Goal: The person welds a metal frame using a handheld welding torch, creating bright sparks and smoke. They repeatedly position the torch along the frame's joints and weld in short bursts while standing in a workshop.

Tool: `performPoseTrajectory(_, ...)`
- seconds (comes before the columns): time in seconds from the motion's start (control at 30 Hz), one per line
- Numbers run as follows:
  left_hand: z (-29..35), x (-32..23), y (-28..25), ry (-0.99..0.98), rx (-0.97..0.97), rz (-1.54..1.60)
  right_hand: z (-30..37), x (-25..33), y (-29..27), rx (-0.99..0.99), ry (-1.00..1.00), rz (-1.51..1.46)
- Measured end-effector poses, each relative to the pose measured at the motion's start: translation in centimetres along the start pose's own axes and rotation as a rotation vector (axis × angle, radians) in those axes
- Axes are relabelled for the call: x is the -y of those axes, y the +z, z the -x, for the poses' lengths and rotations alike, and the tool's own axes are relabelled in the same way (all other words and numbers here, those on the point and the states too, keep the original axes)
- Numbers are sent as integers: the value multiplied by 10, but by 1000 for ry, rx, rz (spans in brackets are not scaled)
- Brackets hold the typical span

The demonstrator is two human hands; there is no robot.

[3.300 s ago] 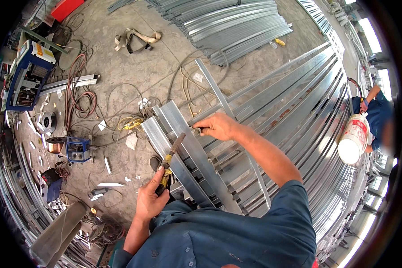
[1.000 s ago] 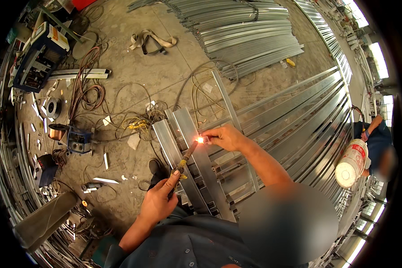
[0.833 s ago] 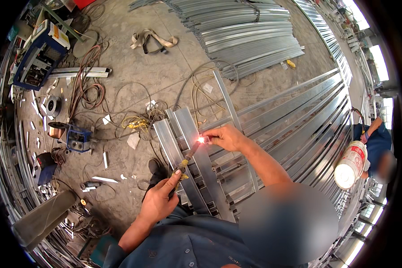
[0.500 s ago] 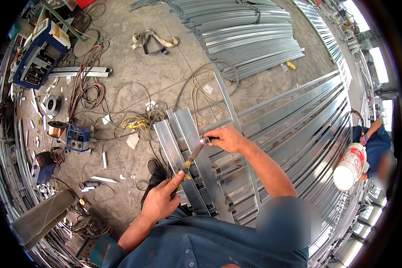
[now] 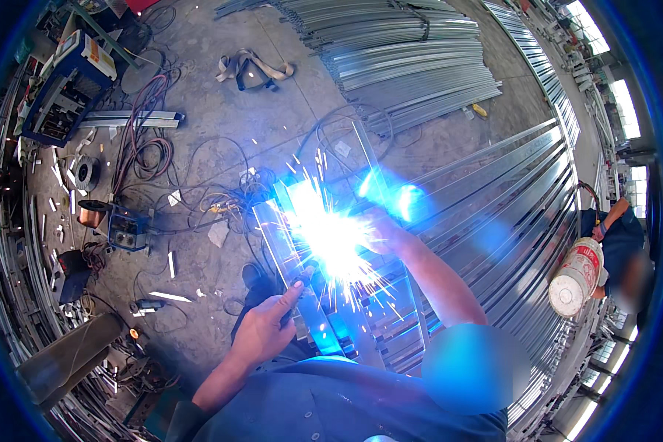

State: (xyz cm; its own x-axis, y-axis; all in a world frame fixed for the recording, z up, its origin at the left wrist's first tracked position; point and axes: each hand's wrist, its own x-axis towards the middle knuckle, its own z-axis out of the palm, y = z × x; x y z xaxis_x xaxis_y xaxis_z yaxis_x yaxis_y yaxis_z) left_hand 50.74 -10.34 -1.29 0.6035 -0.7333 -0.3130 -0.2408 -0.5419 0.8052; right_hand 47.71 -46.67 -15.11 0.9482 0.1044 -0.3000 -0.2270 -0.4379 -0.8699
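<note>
My left hand (image 5: 264, 328) is closed round the handle of a welding torch (image 5: 299, 279), thumb along its top. A blinding white-blue arc (image 5: 330, 239) burns at the far end of the torch and throws sparks. Glare hides the torch's tip and the joint under it. On the right of the arc is my right hand (image 5: 387, 234), its fingertips washed out; it stays where it pinched a small metal piece against the steel. Below the arc run galvanized steel profiles (image 5: 318, 324), lying side by side across a framework of long rails (image 5: 486, 173).
A bundle of steel profiles (image 5: 412, 66) lies on the floor ahead. Cables, a strap (image 5: 254, 68), a blue welding machine (image 5: 70, 88) and a wire feeder (image 5: 127, 230) are on the left. At far right, another person (image 5: 619, 239) is beside a white-and-red bucket (image 5: 576, 276).
The small glow at the torch tip has flared into a bright arc with flying sparks. Blue light now covers the work. Both hands stay almost in place.
</note>
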Motion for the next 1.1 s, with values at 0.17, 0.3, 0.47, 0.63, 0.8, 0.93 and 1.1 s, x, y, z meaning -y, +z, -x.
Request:
performPoseTrajectory(0.17, 1, 0, 1, 1, 13, -29, -2, 12, 0, -2, 0, 117)
performPoseTrajectory(0.3, 4, -5, 3, -4, 13, -150, -5, 18, -6, 72, 75, 223)
performPoseTrajectory(0.47, 5, -6, 8, 7, -4, -187, 3, -29, 1, 33, -10, -137)
performPoseTrajectory(0.63, 11, -12, 1, -19, -123, -84, -4, 47, -10, 130, 111, 140)
performPoseTrajectory(0.8, 21, 1, -8, -6, -284, 5, 12, 69, -26, -36, 153, 120)
performPoseTrajectory(0.93, 24, 8, -19, -59, -320, 55, 45, 82, -49, -469, 308, 399)
performPoseTrajectory(1.1, 16, 12, -22, -41, -361, 89, 74, 60, -46, -662, 360, 788)
